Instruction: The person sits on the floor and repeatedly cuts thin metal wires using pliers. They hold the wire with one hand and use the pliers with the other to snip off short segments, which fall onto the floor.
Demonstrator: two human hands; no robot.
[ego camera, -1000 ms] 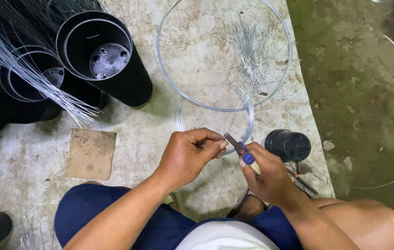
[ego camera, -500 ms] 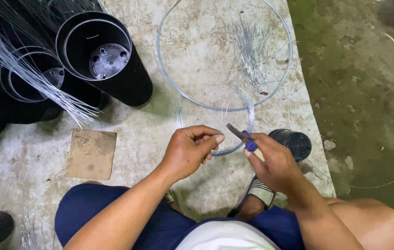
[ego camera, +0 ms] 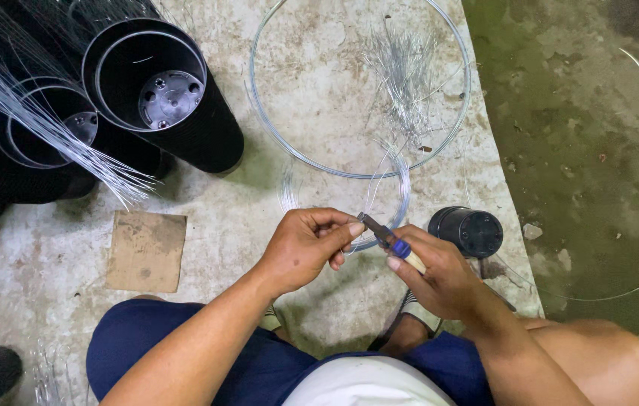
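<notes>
1. The small wire loop (ego camera: 380,203) lies on the floor just far of the hands, its near edge pinched in the left hand (ego camera: 306,246).
2. The right hand (ego camera: 440,274) is closed round pliers (ego camera: 383,235), whose tip meets the wire at the left fingertips.
3. Judged step: twisting or tying the loop's joint; this calls for a firm pinch and a steady turn of the pliers.
4. A larger ring (ego camera: 361,83) with cut wire bits (ego camera: 406,75) lies farther off.
5. Black pots (ego camera: 162,90) and a wire bundle (ego camera: 56,131) sit far left; cardboard (ego camera: 146,250) lies left, a small pot (ego camera: 467,231) right.
6. The concrete floor (ego camera: 304,98) is pale and stained, greenish to the right.
</notes>
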